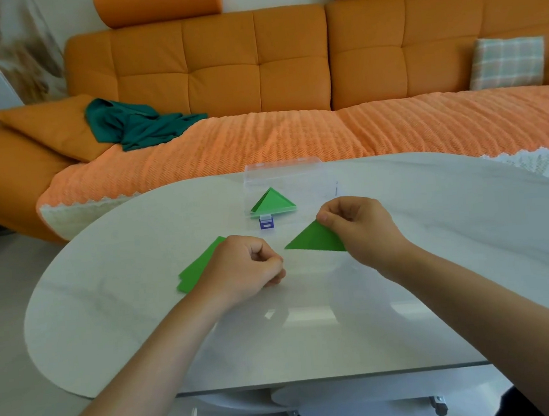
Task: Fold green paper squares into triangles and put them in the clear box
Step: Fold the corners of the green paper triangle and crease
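the person's right hand pinches 1 corner of a folded green triangle, holding it just above the middle of the table, near the clear box. the box sits by the table's far edge, apparently open, with 1 triangle already inside. the left hand is curled into a fist, seemingly empty, over the stack of green squares toward the left edge. the pinch on 1 corner is slight, so the fold could spring open or the paper slip before it reaches the box; a clumsy reach could push the light box off the far edge. the table is pale, glossy and rounded. behind it is an orange sofa with a teal cloth and a checked cushion
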{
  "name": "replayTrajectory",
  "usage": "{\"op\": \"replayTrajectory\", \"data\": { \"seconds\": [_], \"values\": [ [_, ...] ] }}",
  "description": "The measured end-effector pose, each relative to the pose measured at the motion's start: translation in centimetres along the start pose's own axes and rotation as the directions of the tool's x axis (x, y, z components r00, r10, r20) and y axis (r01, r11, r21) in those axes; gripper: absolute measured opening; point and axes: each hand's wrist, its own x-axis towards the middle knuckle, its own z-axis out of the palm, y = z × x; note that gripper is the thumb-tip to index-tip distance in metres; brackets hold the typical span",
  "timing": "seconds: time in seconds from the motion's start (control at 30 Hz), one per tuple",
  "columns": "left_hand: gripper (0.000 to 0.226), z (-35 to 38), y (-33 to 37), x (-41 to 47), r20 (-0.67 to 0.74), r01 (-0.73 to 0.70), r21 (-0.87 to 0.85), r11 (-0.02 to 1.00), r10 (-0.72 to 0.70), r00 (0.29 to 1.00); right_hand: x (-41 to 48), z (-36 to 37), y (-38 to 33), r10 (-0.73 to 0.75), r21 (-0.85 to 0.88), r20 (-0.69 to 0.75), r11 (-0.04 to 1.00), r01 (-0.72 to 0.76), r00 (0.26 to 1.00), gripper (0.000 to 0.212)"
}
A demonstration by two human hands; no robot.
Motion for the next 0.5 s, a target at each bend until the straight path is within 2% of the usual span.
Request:
{"op": "replayTrajectory", "data": {
  "seconds": [0.07,0.17,0.27,0.3,0.4,0.5],
  "values": [
    [0.015,-0.5,-0.2,0.2,-0.054,-0.03,0.011,0.999,0.03,0.998,0.1,-0.1,-0.1,0.009,0.03,-0.008,1.0,-0.009,1.0,0.016],
    [0.009,-0.6,0.3,0.3,-0.139,-0.141,-0.069,0.988,0.13,0.982,-0.1,0.5,-0.2,0.004,0.034,0.032,0.999,-0.005,0.999,0.015],
    [0.01,-0.2,0.3,0.6,-0.095,-0.216,-0.005,0.976,0.215,0.972,-0.5,1.4,-0.3,-0.031,0.05,0.072,0.998,0.028,0.997,0.014],
    [0.004,0.0,0.3,0.6,-0.083,-0.216,0.008,0.976,0.216,0.973,-0.5,1.6,-0.4,-0.042,0.06,0.075,0.997,0.037,0.996,0.013],
    [0.011,-0.1,0.4,1.0,-0.118,-0.22,-0.002,0.976,0.218,0.969,-0.4,1.8,-0.7,-0.049,0.085,0.095,0.996,0.041,0.994,0.005],
    [0.014,-0.9,0.5,1.4,-0.162,-0.281,0.057,0.958,0.286,0.944,-0.1,1.6,-0.6,-0.034,-0.02,0.121,0.999,0.037,0.992,0.004]
  ]
}}
